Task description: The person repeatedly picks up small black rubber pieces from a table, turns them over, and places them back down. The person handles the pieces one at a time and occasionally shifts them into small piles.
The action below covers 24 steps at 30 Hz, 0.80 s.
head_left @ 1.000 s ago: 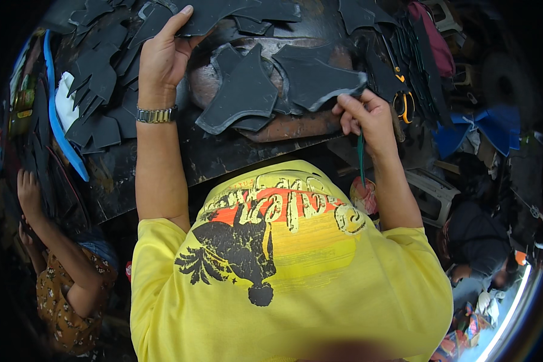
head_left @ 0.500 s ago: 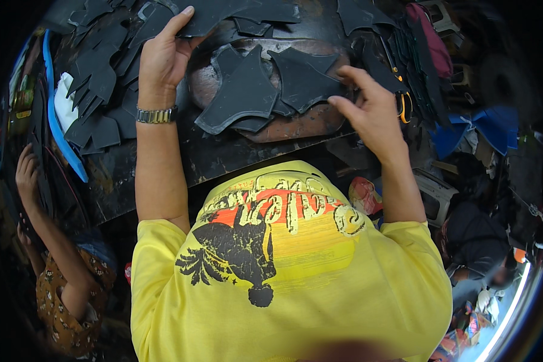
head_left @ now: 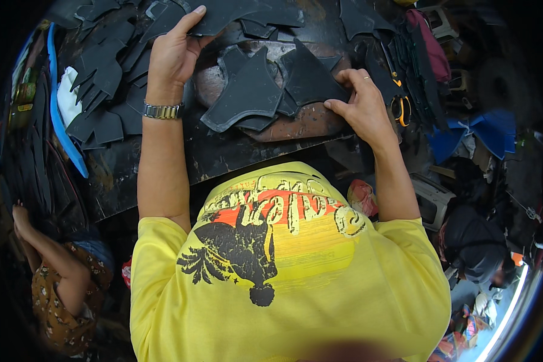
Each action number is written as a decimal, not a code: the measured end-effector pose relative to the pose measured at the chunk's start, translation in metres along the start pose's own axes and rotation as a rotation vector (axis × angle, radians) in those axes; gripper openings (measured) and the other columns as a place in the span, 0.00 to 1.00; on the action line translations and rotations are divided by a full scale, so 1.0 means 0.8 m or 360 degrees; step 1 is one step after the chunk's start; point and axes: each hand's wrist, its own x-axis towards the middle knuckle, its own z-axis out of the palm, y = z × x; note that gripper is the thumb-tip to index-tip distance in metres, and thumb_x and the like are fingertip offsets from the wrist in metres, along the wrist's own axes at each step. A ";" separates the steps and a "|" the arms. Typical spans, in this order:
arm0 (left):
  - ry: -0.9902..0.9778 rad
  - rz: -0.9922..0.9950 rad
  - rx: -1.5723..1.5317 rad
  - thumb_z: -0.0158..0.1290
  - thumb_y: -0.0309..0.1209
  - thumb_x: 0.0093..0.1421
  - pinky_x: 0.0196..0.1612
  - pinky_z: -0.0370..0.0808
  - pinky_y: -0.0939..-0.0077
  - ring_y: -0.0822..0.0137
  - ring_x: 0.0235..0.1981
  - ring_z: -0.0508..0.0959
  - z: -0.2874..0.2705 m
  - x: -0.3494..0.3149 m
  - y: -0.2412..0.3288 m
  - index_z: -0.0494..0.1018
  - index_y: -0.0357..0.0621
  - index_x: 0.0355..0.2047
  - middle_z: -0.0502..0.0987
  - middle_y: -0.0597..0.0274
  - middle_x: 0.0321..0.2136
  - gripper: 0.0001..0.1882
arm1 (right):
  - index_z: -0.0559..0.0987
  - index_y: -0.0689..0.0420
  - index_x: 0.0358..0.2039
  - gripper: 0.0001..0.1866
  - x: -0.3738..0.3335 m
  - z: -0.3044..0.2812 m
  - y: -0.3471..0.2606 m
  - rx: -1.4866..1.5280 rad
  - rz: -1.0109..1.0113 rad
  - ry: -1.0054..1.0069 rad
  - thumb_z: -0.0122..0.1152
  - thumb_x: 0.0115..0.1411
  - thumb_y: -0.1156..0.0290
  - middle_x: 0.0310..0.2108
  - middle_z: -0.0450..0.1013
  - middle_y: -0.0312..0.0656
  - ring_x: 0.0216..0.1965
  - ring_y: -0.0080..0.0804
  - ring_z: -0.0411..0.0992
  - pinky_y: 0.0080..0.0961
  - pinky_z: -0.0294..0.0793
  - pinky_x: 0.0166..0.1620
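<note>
My left hand (head_left: 174, 60) is closed on the edge of a black sheet piece (head_left: 232, 17) with curved sides, thumb on top and fingers partly hidden. My right hand (head_left: 368, 111) pinches the right corner of another black cut piece (head_left: 311, 75), which has pointed tips. That piece overlaps others on a worn reddish-brown slab (head_left: 301, 125). Beside it on the slab lies a similar large black piece (head_left: 247, 93), lying over further pieces.
Loose black pieces (head_left: 102, 66) are heaped on the left of the dark table (head_left: 163, 163). Orange-handled scissors (head_left: 400, 110) lie right of the slab, near stacked black pieces (head_left: 413, 72). A blue strip (head_left: 55, 108) borders the left. Another person (head_left: 72, 277) is at lower left.
My right hand has closed on the corner of the right-hand piece, which has turned so one tip points up. My left hand keeps its hold. The other person's arm has lowered.
</note>
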 end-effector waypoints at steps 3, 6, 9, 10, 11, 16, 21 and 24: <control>-0.0031 0.0013 -0.0043 0.55 0.27 0.60 0.52 0.77 0.58 0.61 0.46 0.78 0.001 0.001 0.001 0.74 0.33 0.44 0.77 0.53 0.44 0.13 | 0.73 0.62 0.36 0.17 0.002 -0.003 0.002 0.0330 0.0208 -0.0065 0.70 0.46 0.77 0.27 0.65 0.34 0.24 0.17 0.62 0.16 0.63 0.29; -0.0032 0.0012 -0.0067 0.55 0.27 0.60 0.52 0.77 0.58 0.62 0.45 0.78 0.001 0.002 0.003 0.74 0.33 0.43 0.77 0.54 0.43 0.12 | 0.72 0.58 0.33 0.13 0.007 -0.012 0.002 0.1055 0.0460 -0.0222 0.68 0.50 0.77 0.22 0.64 0.30 0.19 0.13 0.61 0.12 0.60 0.23; -0.0035 0.0003 -0.0075 0.55 0.26 0.60 0.51 0.78 0.59 0.62 0.45 0.78 0.000 0.002 0.004 0.74 0.33 0.43 0.77 0.54 0.43 0.12 | 0.71 0.55 0.30 0.09 -0.001 -0.025 -0.003 0.1596 0.0779 -0.0244 0.65 0.55 0.76 0.16 0.61 0.28 0.11 0.14 0.58 0.11 0.52 0.15; -0.0041 0.0003 -0.0079 0.55 0.26 0.60 0.51 0.78 0.59 0.62 0.45 0.78 0.000 0.002 0.003 0.74 0.33 0.43 0.77 0.54 0.43 0.12 | 0.71 0.56 0.30 0.09 -0.001 -0.023 -0.005 0.1660 0.0844 -0.0258 0.65 0.55 0.75 0.16 0.62 0.28 0.11 0.14 0.60 0.10 0.53 0.15; -0.0039 0.0009 -0.0068 0.55 0.26 0.60 0.51 0.78 0.59 0.61 0.45 0.78 0.001 0.002 0.003 0.74 0.33 0.43 0.77 0.54 0.43 0.12 | 0.71 0.56 0.30 0.10 -0.001 -0.020 -0.007 0.1746 0.0858 -0.0281 0.66 0.54 0.75 0.16 0.62 0.28 0.11 0.14 0.61 0.10 0.53 0.15; -0.0030 0.0037 -0.0038 0.56 0.26 0.60 0.49 0.79 0.60 0.61 0.44 0.79 0.003 -0.001 0.002 0.74 0.32 0.43 0.77 0.53 0.43 0.12 | 0.73 0.60 0.28 0.09 0.015 -0.004 -0.007 0.1181 0.0606 0.0087 0.67 0.52 0.74 0.18 0.67 0.31 0.13 0.16 0.65 0.13 0.59 0.17; -0.0035 0.0017 -0.0052 0.56 0.26 0.60 0.49 0.79 0.60 0.61 0.44 0.79 0.002 0.001 0.004 0.74 0.33 0.43 0.78 0.54 0.43 0.12 | 0.75 0.61 0.25 0.09 0.042 0.009 -0.002 0.0945 0.0418 0.0054 0.68 0.50 0.74 0.19 0.69 0.34 0.15 0.17 0.65 0.16 0.61 0.18; -0.0045 0.0018 -0.0072 0.56 0.26 0.60 0.50 0.78 0.59 0.61 0.44 0.79 0.007 -0.002 0.005 0.74 0.33 0.43 0.78 0.54 0.42 0.12 | 0.75 0.61 0.23 0.09 0.060 0.017 0.001 0.0925 0.0431 0.0015 0.69 0.48 0.75 0.18 0.69 0.33 0.15 0.16 0.63 0.16 0.60 0.18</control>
